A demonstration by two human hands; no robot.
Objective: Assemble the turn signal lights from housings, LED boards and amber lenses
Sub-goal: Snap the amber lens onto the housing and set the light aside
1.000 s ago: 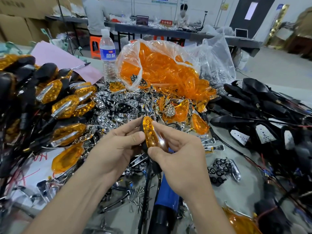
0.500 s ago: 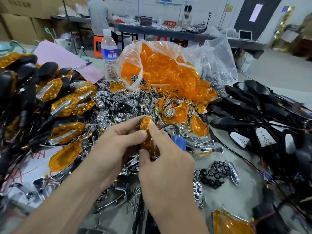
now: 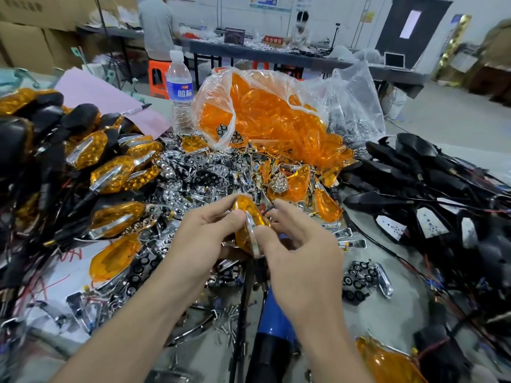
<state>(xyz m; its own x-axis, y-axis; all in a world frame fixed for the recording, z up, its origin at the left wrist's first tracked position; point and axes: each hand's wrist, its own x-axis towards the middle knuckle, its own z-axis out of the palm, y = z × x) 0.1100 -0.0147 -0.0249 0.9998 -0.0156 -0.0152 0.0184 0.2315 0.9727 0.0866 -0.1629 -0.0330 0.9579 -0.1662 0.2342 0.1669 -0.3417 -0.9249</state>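
Right now 2 hands meet over a heap of chrome reflectors (image 3: 193, 178): the left hand (image 3: 201, 239) pinches the upper end of an amber-lensed turn signal light (image 3: 246, 210) between thumb and forefinger, while the right hand (image 3: 301, 261) curls round its other side, thumb against its chrome strip (image 3: 253, 236). Finished lights (image 3: 110, 172) lie piled to the left, black housings (image 3: 401, 172) to the right, a bag of amber lenses (image 3: 271, 120) behind

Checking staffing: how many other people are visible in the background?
2. One person in grey stands at the far table, left; a second person is behind it, further right. Others may be hidden.
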